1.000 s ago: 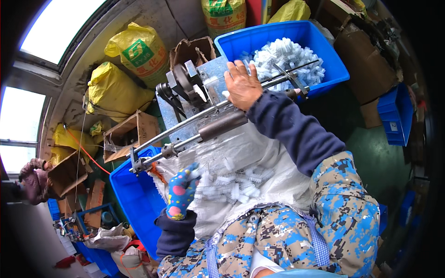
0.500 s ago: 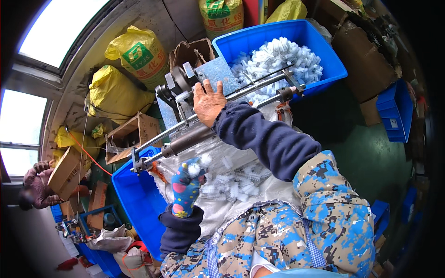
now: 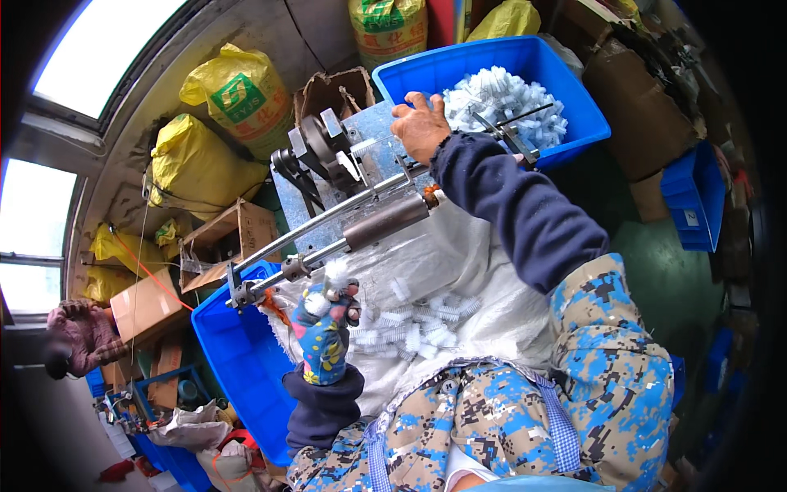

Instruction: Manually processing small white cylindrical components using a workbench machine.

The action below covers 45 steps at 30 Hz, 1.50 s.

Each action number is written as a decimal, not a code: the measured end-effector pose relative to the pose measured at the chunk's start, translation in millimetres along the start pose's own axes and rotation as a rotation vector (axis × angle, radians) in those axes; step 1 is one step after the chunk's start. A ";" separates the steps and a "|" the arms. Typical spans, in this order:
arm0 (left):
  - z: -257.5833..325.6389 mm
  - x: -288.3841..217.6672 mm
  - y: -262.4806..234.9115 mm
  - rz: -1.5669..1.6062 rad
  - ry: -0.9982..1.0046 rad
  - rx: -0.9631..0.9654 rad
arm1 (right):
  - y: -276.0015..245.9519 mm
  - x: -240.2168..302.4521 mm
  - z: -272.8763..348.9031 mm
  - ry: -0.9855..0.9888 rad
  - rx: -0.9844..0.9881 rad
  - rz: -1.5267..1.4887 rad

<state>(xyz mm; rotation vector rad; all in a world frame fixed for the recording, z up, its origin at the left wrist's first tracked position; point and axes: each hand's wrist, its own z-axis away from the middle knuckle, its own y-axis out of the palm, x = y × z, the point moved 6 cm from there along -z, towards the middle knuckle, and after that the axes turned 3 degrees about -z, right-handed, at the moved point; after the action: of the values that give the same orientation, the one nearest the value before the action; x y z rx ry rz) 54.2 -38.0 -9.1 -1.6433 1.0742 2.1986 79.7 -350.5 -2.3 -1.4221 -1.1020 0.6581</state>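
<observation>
Nearest: camo clothing (image 3: 611, 328), cut off at the frame's lower edge. White plastic sheet (image 3: 508, 328) over the lap, w/ a heap of ribbed plastic pcs (image 3: 418, 324) toward its near edge; many lie w/ long axes roughly L–R, others askew. L hand (image 3: 325, 336), in a dotted blue glove, is closed on translucent pcs (image 3: 337, 274) over the sheet's L edge; they're blurred & partly hidden by the fingers, so no count. The topmost points away from the lap, toward the rods, long axis near upright in view.

Beyond: brown roller (image 3: 385, 221) & steel rods (image 3: 316, 220), running from near L to far R. R hand (image 3: 422, 127), bare, is over the rods by the near L corner of the R blue bin (image 3: 574, 154): fingers bent, palm hidden, can't tell if it grips anything. More pcs (image 3: 504, 107) piled in that bin. Vs. 0.5 s ago, R hand has shifted right, off the black wheel (image 3: 320, 148), baring more roller; L hand is in abt the same spot.

L blue bin (image 3: 238, 353) partly covered by the L sleeve (image 3: 324, 406). Far L, co-worker (image 3: 82, 332), blurred, beside a carton (image 3: 146, 305), now turned differently. Yellow sacks (image 3: 197, 168) by the wall
</observation>
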 end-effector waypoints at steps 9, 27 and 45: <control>5.0 -13.2 -23.9 0.205 0.145 -0.084 | -48.7 -46.6 33.2 -0.185 -0.245 -0.723; 9.2 18.0 36.9 -0.089 -0.072 0.094 | -3.8 56.6 6.4 -0.196 -0.065 0.002; 12.1 25.3 8.2 0.018 -0.132 -0.078 | 19.3 58.8 5.8 -0.201 -0.120 0.082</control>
<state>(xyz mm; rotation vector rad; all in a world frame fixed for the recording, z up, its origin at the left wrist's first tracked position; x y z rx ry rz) 31.3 -42.6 -26.7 -1.4985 0.9835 2.3512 102.8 -293.3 -10.1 -1.5346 -1.2627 0.8193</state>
